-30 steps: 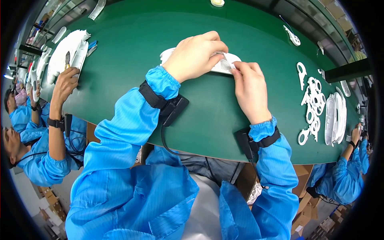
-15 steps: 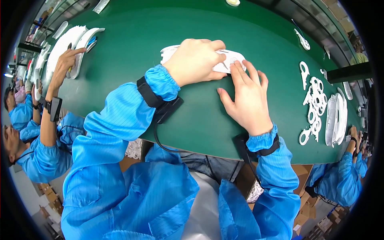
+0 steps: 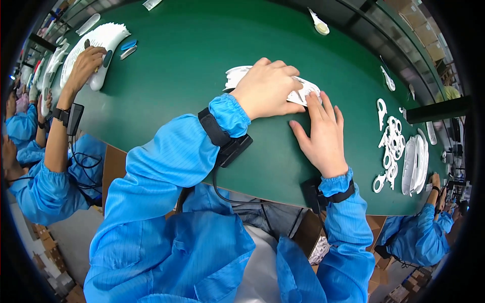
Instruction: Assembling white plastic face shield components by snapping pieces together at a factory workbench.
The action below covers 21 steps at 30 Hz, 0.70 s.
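Note:
A long white plastic casing [image 3: 237, 75] lies on the green table in front of me, and its middle is hidden by my left hand [image 3: 265, 89]. That hand is closed over the casing from above, its fingers bent around the far side and the thumb along the near side. A patch of the casing's inner, ribbed-looking surface shows at its right end. There my right hand [image 3: 324, 139] reaches in with fingers stretched out, fingertips at the casing's edge and the thumb held apart. Whether a small part sits under those fingertips is hidden.
Several white ring-ended handle parts [image 3: 393, 146] lie on the table's right, beside a stack of white shells [image 3: 415, 164]. A white part with a round end [image 3: 321, 26] is at the back. To the left, a co-worker's hand [image 3: 87, 65] works by a pile of white shells [image 3: 103, 38].
My view has shifted, so the table's things appear displaced. The casing looks turned, its right end tilted nearer me. My left hand stays closed on it; my right fingertips remain at its right end.

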Available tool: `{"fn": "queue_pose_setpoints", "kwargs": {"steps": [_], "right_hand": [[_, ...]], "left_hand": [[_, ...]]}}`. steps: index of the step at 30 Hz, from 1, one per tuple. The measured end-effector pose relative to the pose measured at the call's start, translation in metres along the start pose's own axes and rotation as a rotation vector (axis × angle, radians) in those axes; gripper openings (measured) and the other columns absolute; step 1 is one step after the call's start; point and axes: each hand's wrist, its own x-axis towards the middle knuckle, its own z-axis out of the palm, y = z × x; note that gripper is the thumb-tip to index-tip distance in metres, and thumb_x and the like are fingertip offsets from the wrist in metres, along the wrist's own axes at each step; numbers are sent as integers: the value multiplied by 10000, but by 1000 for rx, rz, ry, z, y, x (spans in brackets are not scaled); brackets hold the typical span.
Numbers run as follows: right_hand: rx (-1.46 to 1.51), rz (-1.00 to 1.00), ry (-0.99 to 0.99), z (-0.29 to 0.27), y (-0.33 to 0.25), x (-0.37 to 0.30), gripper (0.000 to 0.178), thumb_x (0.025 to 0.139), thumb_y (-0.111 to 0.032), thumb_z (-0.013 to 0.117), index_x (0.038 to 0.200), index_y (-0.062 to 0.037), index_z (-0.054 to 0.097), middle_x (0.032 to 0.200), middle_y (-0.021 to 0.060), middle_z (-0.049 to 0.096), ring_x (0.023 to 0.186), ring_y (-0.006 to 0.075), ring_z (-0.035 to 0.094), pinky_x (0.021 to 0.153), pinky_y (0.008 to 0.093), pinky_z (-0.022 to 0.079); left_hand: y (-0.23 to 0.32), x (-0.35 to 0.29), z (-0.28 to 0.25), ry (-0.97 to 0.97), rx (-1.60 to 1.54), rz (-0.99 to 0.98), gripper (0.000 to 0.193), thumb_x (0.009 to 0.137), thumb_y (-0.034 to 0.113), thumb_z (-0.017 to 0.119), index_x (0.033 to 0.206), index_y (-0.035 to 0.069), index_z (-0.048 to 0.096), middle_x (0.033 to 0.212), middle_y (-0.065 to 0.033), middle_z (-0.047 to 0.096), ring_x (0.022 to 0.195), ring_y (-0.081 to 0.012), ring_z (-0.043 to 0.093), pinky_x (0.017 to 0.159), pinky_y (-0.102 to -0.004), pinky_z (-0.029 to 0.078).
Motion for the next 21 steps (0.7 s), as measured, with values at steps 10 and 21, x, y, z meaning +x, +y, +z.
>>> {"fn": "queue_pose_setpoints", "kwargs": {"steps": [10,21], "right_hand": [[-77,78,-10,23,13,57,635,892,-368,596,1370,17,435,1439,188,434,1389,346,322,1101,533,278],[-264,205,164,86,40,185,645,836,-470,616,1248,20,538,1300,180,525,1248,338,449,944,500,440]], "left_hand": [[-67,5,-23,797,-589,-289,93,836,76,624,827,14,693,772,-79,657,762,-197,621,667,-285,478],[-112,-26,25,601,-811,-727,186,862,110,568,810,9,715,667,-1,630,610,-76,532,556,-241,424]]}}
